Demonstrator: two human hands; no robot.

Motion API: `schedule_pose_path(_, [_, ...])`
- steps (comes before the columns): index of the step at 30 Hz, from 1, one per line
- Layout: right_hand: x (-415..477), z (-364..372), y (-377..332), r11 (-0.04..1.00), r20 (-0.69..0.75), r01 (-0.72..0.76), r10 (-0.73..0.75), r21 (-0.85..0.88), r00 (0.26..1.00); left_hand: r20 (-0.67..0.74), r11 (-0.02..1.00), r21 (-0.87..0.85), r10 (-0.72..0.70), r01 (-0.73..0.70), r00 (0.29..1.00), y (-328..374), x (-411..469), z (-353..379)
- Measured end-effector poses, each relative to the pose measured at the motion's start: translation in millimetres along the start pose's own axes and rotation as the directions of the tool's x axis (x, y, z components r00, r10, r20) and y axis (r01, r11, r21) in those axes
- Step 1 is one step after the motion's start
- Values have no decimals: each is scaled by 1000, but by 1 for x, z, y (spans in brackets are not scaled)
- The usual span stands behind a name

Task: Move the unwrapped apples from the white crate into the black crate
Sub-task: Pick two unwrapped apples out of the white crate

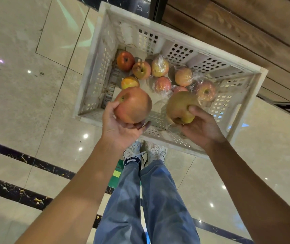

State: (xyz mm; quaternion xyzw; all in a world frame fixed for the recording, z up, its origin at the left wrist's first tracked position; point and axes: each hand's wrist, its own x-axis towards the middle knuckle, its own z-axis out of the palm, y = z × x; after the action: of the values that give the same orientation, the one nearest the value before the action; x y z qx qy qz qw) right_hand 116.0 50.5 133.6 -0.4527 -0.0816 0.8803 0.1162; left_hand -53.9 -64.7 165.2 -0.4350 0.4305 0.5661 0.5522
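Note:
The white crate (168,138) stands on the floor in front of my feet. My left hand (121,127) holds a large red unwrapped apple (133,105) above the crate's near edge. My right hand (200,127) grips a brownish-green unwrapped apple (179,106) beside it. Inside the crate, three bare apples lie at the left: a red one (125,60), a red-green one (141,70) and an orange-yellow one (129,82). Several apples wrapped in clear plastic (183,76) lie to the right. The black crate is not in view.
Glossy beige floor tiles (26,94) with dark inlay strips (17,191) surround the crate. A wooden panel wall (246,32) rises behind it at the top right. My legs in blue trousers (149,199) and white sneakers (144,152) are directly below the crate.

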Motion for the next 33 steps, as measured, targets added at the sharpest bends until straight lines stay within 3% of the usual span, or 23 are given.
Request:
schedule_pose_path(2, [-5,6,-2,929,13,130,-134,-347,991,13,997,-65,-39,40,999,-1,3,-4])
schedule_pose_path(3, [-7,9,-2,802,16,206,-238,-561,971,31,993,-112,-45,48,999,-1,4,-6])
schedule_pose_path(5, [-11,15,0,384,113,295,-430,-875,896,50,982,-183,-33,41,998,-3,4,-7])
schedule_pose_path(7, [-16,16,7,10,283,331,-490,-944,824,56,977,-211,-10,22,998,-3,3,-6])
schedule_pose_path(8, [-19,15,10,-104,343,340,-508,-935,790,57,974,-226,-1,14,998,-3,3,-5])
schedule_pose_path(10, [-22,12,15,-203,405,354,-561,-913,722,50,963,-270,13,1,999,-3,4,-5])
schedule_pose_path(14, [-25,12,23,-299,461,358,-674,-884,577,37,960,-279,18,-7,999,-1,6,-8])
schedule_pose_path(18, [-27,12,24,-243,423,377,-739,-894,524,33,965,-262,15,-6,999,-1,4,-9])
schedule_pose_path(21, [-26,16,21,-73,293,369,-756,-927,585,29,962,-271,18,-9,999,-2,2,-8])
schedule_pose_path(22, [-25,20,20,59,196,363,-755,-930,625,33,961,-275,18,-8,999,-3,1,-8])
schedule_pose_path(24, [-21,28,16,426,-89,305,-691,-852,718,37,960,-280,22,-10,999,-4,0,-6])
schedule_pose_path(26, [-17,35,9,837,-345,152,-373,-526,861,32,959,-284,24,-14,999,-5,-2,-4])
schedule_pose_path(27, [-15,37,6,954,-366,56,-167,-295,915,29,959,-284,27,-18,999,-5,-4,-3])
schedule_pose_path(29, [-18,42,-2,996,-351,-81,90,40,932,30,960,-279,29,-20,999,-6,-9,-1])
schedule_pose_path(33, [-31,53,-10,935,-325,-170,274,312,905,38,969,-246,38,-28,999,-8,-26,6])
